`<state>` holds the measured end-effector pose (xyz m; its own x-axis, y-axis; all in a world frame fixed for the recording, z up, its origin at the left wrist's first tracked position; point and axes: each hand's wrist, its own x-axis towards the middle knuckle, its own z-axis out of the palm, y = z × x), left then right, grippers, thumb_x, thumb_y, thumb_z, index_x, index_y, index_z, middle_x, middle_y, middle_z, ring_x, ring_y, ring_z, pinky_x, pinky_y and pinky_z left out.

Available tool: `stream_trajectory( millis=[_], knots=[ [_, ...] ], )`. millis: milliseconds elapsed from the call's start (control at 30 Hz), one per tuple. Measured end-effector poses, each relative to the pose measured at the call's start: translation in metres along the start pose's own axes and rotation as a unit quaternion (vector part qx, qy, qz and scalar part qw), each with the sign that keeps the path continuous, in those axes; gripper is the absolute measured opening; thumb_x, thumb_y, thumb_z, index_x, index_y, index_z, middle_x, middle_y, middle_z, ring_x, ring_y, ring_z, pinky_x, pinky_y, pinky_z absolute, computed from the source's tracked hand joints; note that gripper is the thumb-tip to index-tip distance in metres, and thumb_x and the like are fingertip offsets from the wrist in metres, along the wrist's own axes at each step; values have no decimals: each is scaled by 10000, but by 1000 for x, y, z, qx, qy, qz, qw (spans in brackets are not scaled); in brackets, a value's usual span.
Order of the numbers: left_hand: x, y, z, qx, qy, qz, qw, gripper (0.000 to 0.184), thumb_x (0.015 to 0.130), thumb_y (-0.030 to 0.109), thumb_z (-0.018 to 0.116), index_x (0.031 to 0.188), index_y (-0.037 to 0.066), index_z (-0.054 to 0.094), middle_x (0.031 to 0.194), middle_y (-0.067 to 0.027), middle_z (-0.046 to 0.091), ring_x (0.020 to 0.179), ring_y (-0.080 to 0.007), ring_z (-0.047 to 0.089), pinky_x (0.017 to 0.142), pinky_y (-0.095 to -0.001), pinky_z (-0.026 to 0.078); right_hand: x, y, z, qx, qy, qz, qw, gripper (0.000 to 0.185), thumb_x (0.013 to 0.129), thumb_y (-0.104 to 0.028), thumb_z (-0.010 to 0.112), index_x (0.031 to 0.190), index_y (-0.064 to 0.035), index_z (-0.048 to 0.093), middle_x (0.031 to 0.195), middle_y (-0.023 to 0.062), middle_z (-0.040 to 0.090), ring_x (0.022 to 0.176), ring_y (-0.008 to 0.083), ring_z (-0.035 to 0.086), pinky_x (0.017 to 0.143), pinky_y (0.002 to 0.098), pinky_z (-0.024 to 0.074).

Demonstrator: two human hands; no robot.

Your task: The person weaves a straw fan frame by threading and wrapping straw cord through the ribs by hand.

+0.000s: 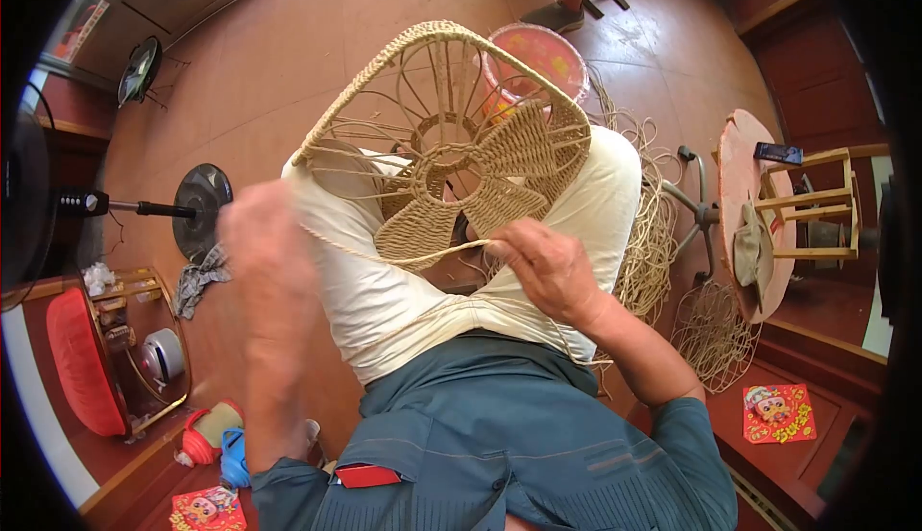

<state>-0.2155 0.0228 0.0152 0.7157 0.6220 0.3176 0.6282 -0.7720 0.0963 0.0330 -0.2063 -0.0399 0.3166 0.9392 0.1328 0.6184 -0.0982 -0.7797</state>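
Observation:
A woven rope chair frame (451,161) with an open rim and petal-shaped woven panels lies across my lap, partly woven. My right hand (547,264) is closed in a pinch on a pale twisted cord (399,260), just below the woven panels. From there the cord runs left over my thigh toward my left hand (267,233). That hand is smeared by motion near the frame's left corner, so its fingers and grip are unclear. A loose tail of cord (567,341) trails across my lap under my right wrist.
Heaps of loose cord (648,253) lie on the floor at right, near a round pink table (740,286). A pink bucket (538,60) stands behind the frame. A black fan base (202,209) is at left. Another person's feet (555,17) show at the top.

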Motion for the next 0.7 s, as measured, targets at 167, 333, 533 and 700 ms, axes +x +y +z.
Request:
stream_trajectory(
  millis=[167,333,533,700],
  knots=[
    [-12,111,44,-486,-82,-55,868,366,1185,157,546,1504,26,668,1216,-163,759,1095,-285,724,997,-400,565,21,-11,16,-40,3,-37,999,176,1101,-233,730,1130,-63,761,996,139,742,895,371,757,756,473,603],
    [-4,90,59,-564,-141,-76,810,297,1164,237,677,1339,11,758,1041,-113,785,951,-201,730,886,-333,572,42,-3,3,-8,40,-31,999,177,1076,-230,767,1078,-54,785,960,127,748,873,347,761,763,440,601],
    [17,52,55,-355,47,-79,930,151,1080,164,740,1161,53,805,1004,-120,767,907,-337,762,800,-425,595,88,-1,-3,-29,126,-53,990,150,1041,-192,804,1097,-52,806,1002,126,784,851,325,774,734,410,600],
    [43,28,49,-149,137,-41,978,165,1022,126,778,1186,117,801,981,-67,753,893,-302,767,795,-421,601,123,-6,5,-104,147,-172,969,334,1007,-68,742,1340,-77,724,1116,117,776,931,331,793,766,437,633]
  ],
)
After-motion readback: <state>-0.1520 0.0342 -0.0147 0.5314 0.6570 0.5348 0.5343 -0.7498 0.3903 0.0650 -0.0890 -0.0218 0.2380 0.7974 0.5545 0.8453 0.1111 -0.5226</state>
